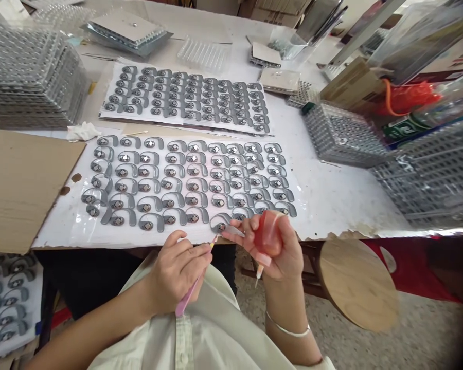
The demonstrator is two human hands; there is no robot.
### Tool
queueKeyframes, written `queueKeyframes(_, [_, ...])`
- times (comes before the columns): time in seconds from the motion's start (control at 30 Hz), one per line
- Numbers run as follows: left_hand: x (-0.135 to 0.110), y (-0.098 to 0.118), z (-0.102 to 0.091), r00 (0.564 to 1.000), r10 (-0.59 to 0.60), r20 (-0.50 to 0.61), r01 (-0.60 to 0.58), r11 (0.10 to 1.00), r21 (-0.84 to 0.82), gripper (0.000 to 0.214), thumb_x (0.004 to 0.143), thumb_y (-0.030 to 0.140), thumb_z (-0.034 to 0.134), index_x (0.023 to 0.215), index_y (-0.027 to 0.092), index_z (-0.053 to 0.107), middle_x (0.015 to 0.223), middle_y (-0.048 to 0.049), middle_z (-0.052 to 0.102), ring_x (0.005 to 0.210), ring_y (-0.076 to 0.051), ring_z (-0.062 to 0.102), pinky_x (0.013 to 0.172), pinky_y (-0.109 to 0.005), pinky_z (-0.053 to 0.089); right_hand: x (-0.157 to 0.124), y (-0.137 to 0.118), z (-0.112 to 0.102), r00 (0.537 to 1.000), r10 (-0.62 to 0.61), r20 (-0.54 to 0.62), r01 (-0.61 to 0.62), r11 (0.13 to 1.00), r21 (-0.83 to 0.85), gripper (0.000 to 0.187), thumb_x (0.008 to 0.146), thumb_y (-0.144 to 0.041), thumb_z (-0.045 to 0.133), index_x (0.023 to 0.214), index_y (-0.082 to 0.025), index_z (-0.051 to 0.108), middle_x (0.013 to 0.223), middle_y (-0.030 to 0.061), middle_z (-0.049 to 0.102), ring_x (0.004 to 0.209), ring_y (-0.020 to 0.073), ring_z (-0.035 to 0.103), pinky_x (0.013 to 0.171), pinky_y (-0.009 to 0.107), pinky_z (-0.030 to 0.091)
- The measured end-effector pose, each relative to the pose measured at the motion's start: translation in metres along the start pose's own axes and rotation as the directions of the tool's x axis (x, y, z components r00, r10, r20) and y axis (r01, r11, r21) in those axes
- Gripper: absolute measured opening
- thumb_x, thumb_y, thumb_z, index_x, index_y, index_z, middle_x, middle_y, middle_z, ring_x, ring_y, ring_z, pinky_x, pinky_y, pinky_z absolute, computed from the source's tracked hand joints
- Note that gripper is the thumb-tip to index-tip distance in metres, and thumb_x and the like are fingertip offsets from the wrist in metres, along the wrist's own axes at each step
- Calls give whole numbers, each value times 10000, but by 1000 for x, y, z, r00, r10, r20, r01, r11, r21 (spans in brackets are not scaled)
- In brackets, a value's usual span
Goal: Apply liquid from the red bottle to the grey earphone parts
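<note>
My left hand (179, 272) is closed around pink tweezers (191, 293), whose tip points at a small grey hook-shaped part (220, 224) at the table's front edge. My right hand (273, 246) grips a roll of translucent red tape (268, 232) and pinches a clear strip (233, 232) near that part; a thin stick (259, 272) also pokes down from this hand. Rows of several more grey hook-shaped parts (189, 185) with shiny round centres lie on a white sheet (73, 231) just beyond both hands.
A second sheet of grey parts (185, 95) lies farther back. Stacks of clear trays stand at the far left (27, 72) and right (428, 169). Brown cardboard (19, 185) covers the left. A round wooden stool (357, 282) stands below right.
</note>
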State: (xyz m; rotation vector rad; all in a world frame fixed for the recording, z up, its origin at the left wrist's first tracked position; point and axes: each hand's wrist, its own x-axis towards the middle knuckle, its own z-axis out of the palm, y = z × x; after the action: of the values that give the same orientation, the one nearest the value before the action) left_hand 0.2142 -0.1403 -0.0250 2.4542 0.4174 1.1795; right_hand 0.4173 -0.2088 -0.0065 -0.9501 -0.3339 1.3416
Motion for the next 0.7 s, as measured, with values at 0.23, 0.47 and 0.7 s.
queueKeyframes(0.23, [1, -5, 2, 999, -36, -22, 36, 999, 24, 168, 786, 30, 606, 915, 138, 616, 942, -77, 746, 682, -151, 606, 832, -417, 454, 13, 5, 4, 999, -37, -10, 37, 999, 12, 419, 756, -624, 628, 730, -207, 654, 629, 29, 550, 991, 254, 619, 876, 489, 556])
queueKeyframes(0.47, [16, -4, 9, 1000, 4, -5, -3, 996, 85, 154, 792, 22, 596, 914, 113, 622, 940, -91, 742, 669, -152, 606, 793, -402, 477, 10, -12, 1, 969, -242, -46, 235, 964, -124, 485, 754, -685, 572, 722, -204, 633, 607, 11, 512, 826, 218, 637, 782, 434, 575])
queueKeyframes(0.7, [18, -5, 16, 999, 34, -8, -32, 985, 170, 127, 793, 6, 612, 889, 89, 625, 885, -105, 738, 657, -156, 599, 755, -392, 498, 47, -14, 11, 626, -772, -111, 717, 626, -308, 443, 788, -638, 544, 703, -210, 622, 620, -6, 511, 467, 117, 484, 322, 229, 288])
